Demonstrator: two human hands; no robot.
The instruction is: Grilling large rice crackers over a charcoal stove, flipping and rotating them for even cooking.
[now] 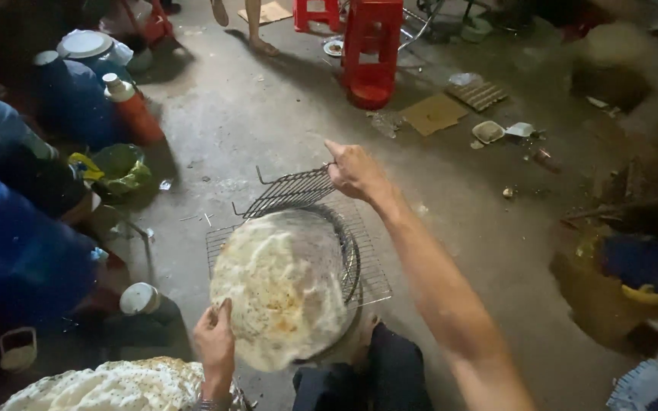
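1. Head view, surroundings: bare concrete floor [268,114], with red plastic stools [371,53] far beyond the hands and blue water jugs [17,259] left of them.
2. Right hand [356,171]: fingers closed on the raised edge of a hinged wire grill rack [295,190].
3. Left hand [215,346]: fingers pinch the near rim of a round toasted rice cracker [279,289], which lies tilted over the rack, below the right hand.
4. More crackers [116,384] are stacked just left of the left hand.

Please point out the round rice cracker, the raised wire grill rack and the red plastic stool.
round rice cracker [279,285], head view, middle of its toasted face.
raised wire grill rack [292,190], head view, centre of the mesh.
red plastic stool [372,53], head view, front side.
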